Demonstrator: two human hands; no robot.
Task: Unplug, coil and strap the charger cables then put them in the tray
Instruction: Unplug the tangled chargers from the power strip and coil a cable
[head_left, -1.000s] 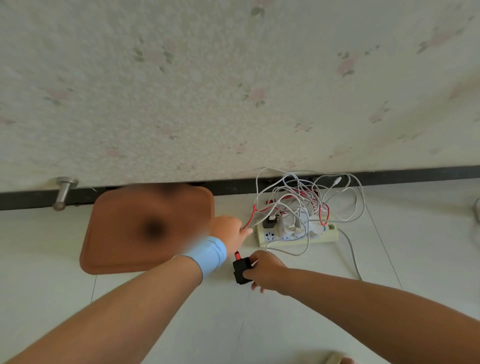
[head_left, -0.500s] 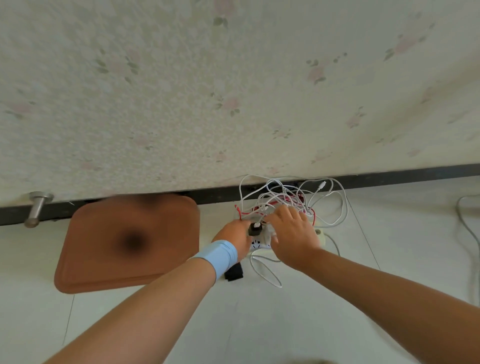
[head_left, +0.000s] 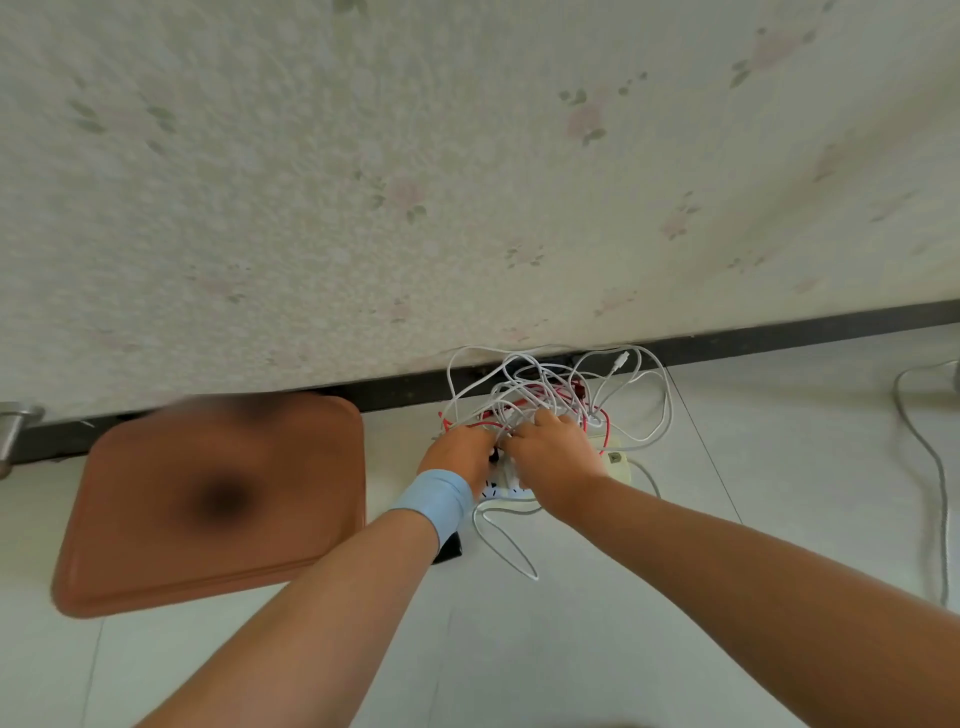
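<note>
Meeting over power strip (head_left: 618, 460): left hand (head_left: 460, 452), right hand (head_left: 550, 457), amid charger cables (head_left: 545, 384).

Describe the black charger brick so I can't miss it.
Start at the brown tray on the floor. Just past its near right corner, half under the blue wristband, lies the black charger brick: the only dark block outside the white cable tangle.

You had open floor (head_left: 519, 649) in front and right of the strip (head_left: 618, 460). Cables (head_left: 545, 389) lay tangled over it, hard against the wall (head_left: 467, 182) behind. The tray (head_left: 208, 584) closed the left; a black block (head_left: 451, 548) and a white loop (head_left: 532, 574) lay just before the strip; a grey cord (head_left: 939, 483) crossed the far right.
</note>
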